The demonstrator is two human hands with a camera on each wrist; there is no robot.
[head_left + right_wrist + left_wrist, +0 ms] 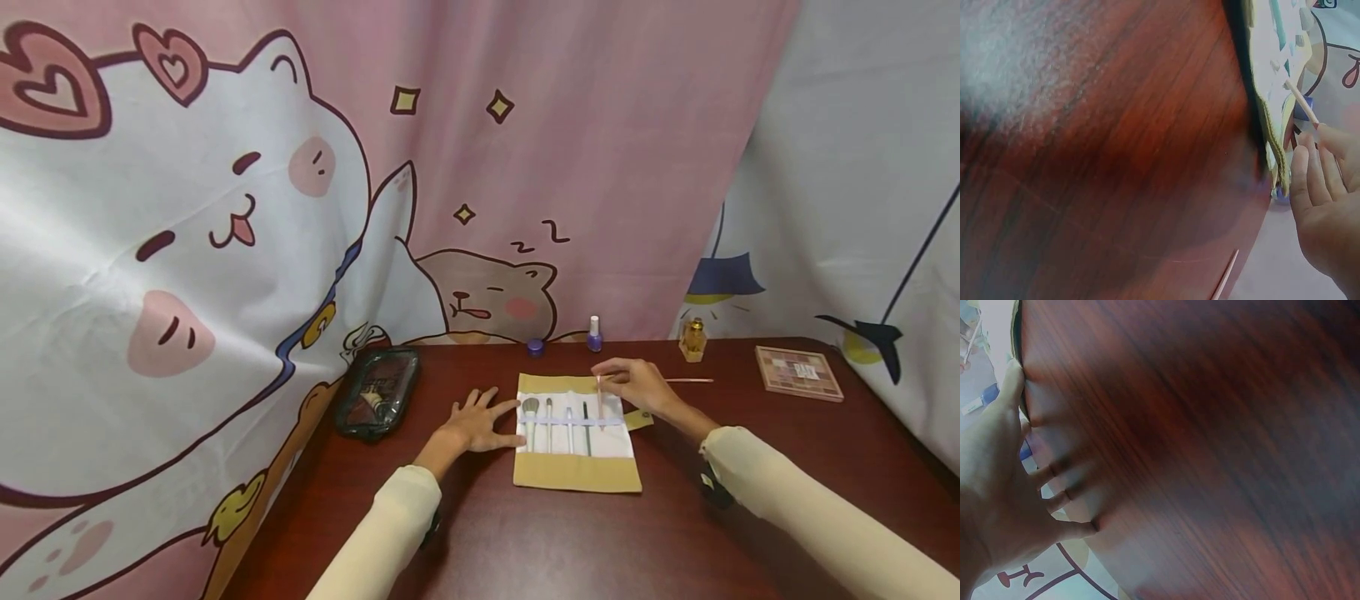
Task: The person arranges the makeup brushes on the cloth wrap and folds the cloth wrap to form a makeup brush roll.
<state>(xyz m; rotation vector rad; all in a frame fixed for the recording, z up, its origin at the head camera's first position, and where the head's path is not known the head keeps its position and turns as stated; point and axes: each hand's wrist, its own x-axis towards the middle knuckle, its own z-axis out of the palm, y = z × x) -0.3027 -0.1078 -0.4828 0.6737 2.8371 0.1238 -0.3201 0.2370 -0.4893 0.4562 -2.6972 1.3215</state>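
Note:
A yellow fabric brush roll (577, 473) lies unfolded on the table, white inside with a pale elastic band (558, 422) across it. Several makeup brushes stand under the band, among them a fluffy-headed brush (530, 407) and a dark green one (587, 417). My right hand (637, 385) pinches the upper end of a slim pink makeup brush (1302, 103), whose lower part reaches the band at the right side; its top is hidden by the fingers. My left hand (474, 423) spreads its fingers at the roll's left edge, thumb touching the edge.
Another thin pink stick (690, 380) lies behind my right hand. Farther back stand a purple jar (535, 347), a purple nail polish bottle (595, 335) and a gold perfume bottle (693, 340). A palette (799, 373) lies right; a black clear-topped pouch (377, 392) lies left.

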